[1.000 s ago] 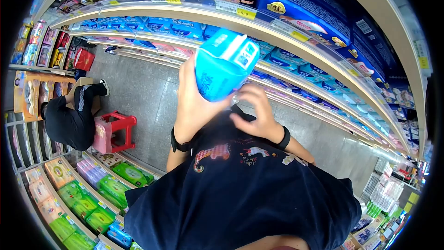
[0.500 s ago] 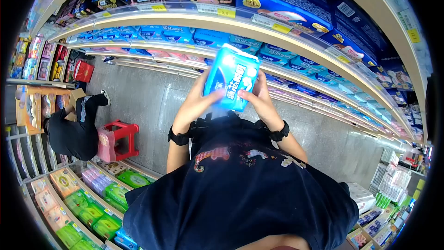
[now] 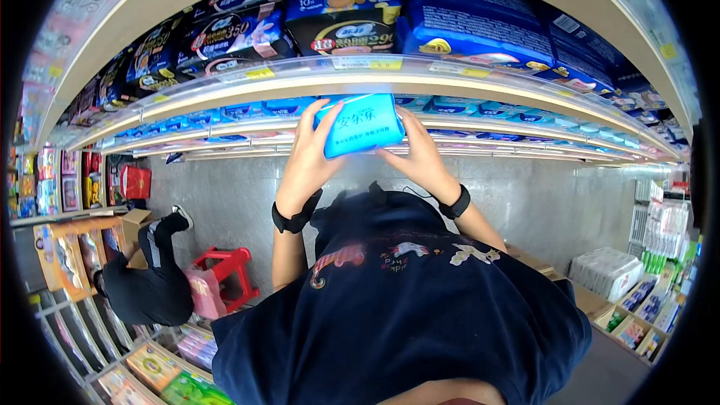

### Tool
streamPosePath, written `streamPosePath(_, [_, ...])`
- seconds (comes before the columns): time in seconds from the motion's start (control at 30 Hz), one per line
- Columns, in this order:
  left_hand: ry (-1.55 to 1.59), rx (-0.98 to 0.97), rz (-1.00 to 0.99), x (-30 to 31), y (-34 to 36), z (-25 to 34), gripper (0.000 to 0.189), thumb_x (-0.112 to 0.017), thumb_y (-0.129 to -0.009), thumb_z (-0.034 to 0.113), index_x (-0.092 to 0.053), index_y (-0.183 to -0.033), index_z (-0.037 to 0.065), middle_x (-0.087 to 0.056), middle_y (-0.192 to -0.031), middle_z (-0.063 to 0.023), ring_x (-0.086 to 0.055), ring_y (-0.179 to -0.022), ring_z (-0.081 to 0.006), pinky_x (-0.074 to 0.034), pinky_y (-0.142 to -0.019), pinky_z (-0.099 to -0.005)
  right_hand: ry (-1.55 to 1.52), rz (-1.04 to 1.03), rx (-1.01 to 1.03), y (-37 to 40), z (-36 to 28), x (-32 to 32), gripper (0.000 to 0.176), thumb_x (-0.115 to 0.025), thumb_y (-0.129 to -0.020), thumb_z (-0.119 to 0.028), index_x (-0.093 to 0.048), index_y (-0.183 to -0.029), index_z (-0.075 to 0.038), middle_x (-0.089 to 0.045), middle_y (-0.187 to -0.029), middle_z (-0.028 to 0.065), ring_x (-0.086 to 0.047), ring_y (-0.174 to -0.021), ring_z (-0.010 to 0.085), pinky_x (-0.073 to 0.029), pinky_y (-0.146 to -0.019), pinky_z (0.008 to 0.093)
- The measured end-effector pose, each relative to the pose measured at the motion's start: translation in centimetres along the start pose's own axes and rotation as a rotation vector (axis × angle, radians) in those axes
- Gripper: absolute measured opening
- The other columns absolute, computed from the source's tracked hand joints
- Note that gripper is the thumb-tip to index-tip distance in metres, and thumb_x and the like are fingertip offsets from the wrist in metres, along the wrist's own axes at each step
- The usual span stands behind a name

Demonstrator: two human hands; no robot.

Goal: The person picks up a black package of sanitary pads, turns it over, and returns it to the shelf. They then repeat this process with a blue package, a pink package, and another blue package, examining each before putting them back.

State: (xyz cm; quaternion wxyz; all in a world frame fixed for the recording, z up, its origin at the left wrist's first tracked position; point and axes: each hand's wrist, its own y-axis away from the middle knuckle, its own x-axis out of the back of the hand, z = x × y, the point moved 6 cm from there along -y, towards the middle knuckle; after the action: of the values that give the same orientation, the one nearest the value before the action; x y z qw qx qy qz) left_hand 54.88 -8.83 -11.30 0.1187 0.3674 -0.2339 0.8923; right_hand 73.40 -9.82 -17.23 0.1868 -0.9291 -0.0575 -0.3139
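Between my two hands is a light-blue pack of sanitary pads [image 3: 361, 126], its side with dark printed characters facing me. My left hand [image 3: 309, 148] grips the pack's left end, fingers over the top edge. At the right end, my right hand [image 3: 418, 151] holds it with the thumb near the lower corner. The pack is just in front of a shelf of similar blue packs [image 3: 244, 112], partly covering them. Above it runs a shelf edge with price tags [image 3: 364, 64].
Dark boxed packs [image 3: 341, 34] and large blue packs [image 3: 480, 34] fill the upper shelf. A person in black [image 3: 146, 285] is low at the left, beside a red stool [image 3: 238, 277]. A white wrapped bundle [image 3: 606, 271] lies at the right.
The pack has turned from upright to lying sideways and now shows a different side. Both hands have shifted with it, and my view has tilted up toward the upper shelf.
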Motion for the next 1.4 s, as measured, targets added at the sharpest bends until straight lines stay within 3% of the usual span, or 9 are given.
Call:
streamPosePath(0.27, [0.043,-0.028,-0.04,-0.2,-1.2,-4.7,0.063,-0.074,-0.069,0.002,-0.044,-0.124,0.0,-0.04,-0.123,-0.0248,-0.041,-0.115,-0.0427,-0.038,-0.094,-0.0413,0.011,0.193,-0.052,-1.9,-0.5,-2.4,0.062,-0.073,-0.074,-0.011,-0.042,-0.125,0.004,-0.05,-0.123,0.0224,-0.052,-0.112,0.0348,-0.044,-0.092,0.0365])
streamPosePath(0.33, [-0.063,-0.058,0.011,-0.4,-1.4,-5.0,0.063,-0.071,-0.07,0.001,-0.043,-0.127,0.002,-0.036,-0.131,-0.0239,-0.042,-0.113,-0.045,-0.041,-0.092,-0.0451,0.043,0.299,-0.064,-2.2,-1.0,-2.3,0.056,-0.073,-0.074,-0.009,-0.045,-0.121,0.005,-0.051,-0.119,0.0218,-0.054,-0.106,0.0352,-0.046,-0.087,0.0365])
streamPosePath(0.53, [-0.218,-0.091,0.215,-1.4,-1.9,-5.8,0.047,-0.067,-0.079,0.016,-0.052,-0.121,0.002,-0.049,-0.119,-0.0211,-0.046,-0.109,-0.0416,-0.041,-0.09,-0.0451,0.209,0.467,-0.212,-3.0,-0.3,-3.8,0.043,-0.072,-0.075,-0.009,-0.051,-0.109,0.005,-0.055,-0.1,0.0197,-0.057,-0.089,0.0353,-0.05,-0.073,0.0349])
streamPosePath(0.7, [-0.371,-0.064,0.276,-2.1,-2.6,-6.6,0.046,-0.07,-0.078,0.021,-0.056,-0.117,0.001,-0.051,-0.119,-0.0207,-0.044,-0.111,-0.0407,-0.035,-0.094,-0.0477,0.291,0.605,-0.249,-3.5,-0.6,-3.7,0.037,-0.074,-0.073,-0.017,-0.054,-0.1,-0.003,-0.06,-0.088,0.0124,-0.061,-0.069,0.0305,-0.05,-0.06,0.0376])
streamPosePath(0.83, [-0.452,-0.079,0.323,-2.6,-3.1,-7.1,0.049,-0.068,-0.079,0.028,-0.055,-0.117,0.0,-0.049,-0.121,-0.0214,-0.04,-0.116,-0.0413,-0.029,-0.098,-0.0522,0.347,0.61,-0.267,-3.1,0.5,-3.7,0.031,-0.072,-0.073,-0.013,-0.055,-0.097,-0.002,-0.061,-0.082,0.0118,-0.063,-0.071,0.0279,-0.05,-0.059,0.0346])
streamPosePath(1.0, [-0.52,0.005,0.424,-3.2,-2.6,-8.6,0.051,-0.065,-0.08,0.04,-0.058,-0.114,0.002,-0.05,-0.122,-0.0191,-0.039,-0.116,-0.0388,-0.028,-0.096,-0.0551,0.094,0.42,-0.276,-0.9,4.2,-4.2,0.019,-0.069,-0.075,-0.011,-0.059,-0.087,0.0,-0.062,-0.08,0.0118,-0.063,-0.069,0.0212,-0.051,-0.062,0.0297])
streamPosePath(1.1, [-0.578,0.027,0.445,-2.5,-2.6,-8.9,0.057,-0.066,-0.077,0.047,-0.059,-0.113,0.003,-0.054,-0.118,-0.0175,-0.042,-0.113,-0.0386,-0.028,-0.092,-0.0543,0.1,-0.055,-0.296,0.4,6.1,-6.7,0.02,-0.067,-0.078,-0.016,-0.061,-0.088,0.0,-0.063,-0.081,0.0119,-0.062,-0.068,0.0212,-0.05,-0.062,0.0312])
streamPosePath(1.17, [-0.64,0.057,0.452,-2.8,-2.5,-9.4,0.059,-0.066,-0.075,0.05,-0.059,-0.112,0.005,-0.057,-0.113,-0.0167,-0.045,-0.109,-0.0389,-0.03,-0.089,-0.0524,0.116,-0.135,-0.238,1.4,7.6,-8.9,0.02,-0.067,-0.079,-0.017,-0.061,-0.088,0.0,-0.063,-0.081,0.0119,-0.062,-0.068,0.0216,-0.05,-0.062,0.0316])
streamPosePath(1.4, [-0.464,0.164,0.382,-3.3,-0.5,-9.6,0.05,-0.065,-0.078,0.028,-0.052,-0.116,0.0,-0.048,-0.118,-0.02,-0.044,-0.105,-0.0367,-0.034,-0.088,-0.0498,0.077,-0.353,-0.103,1.7,7.4,-15.4,0.024,-0.066,-0.079,-0.024,-0.063,-0.088,-0.001,-0.064,-0.077,0.0121,-0.062,-0.065,0.0234,-0.049,-0.062,0.0346])
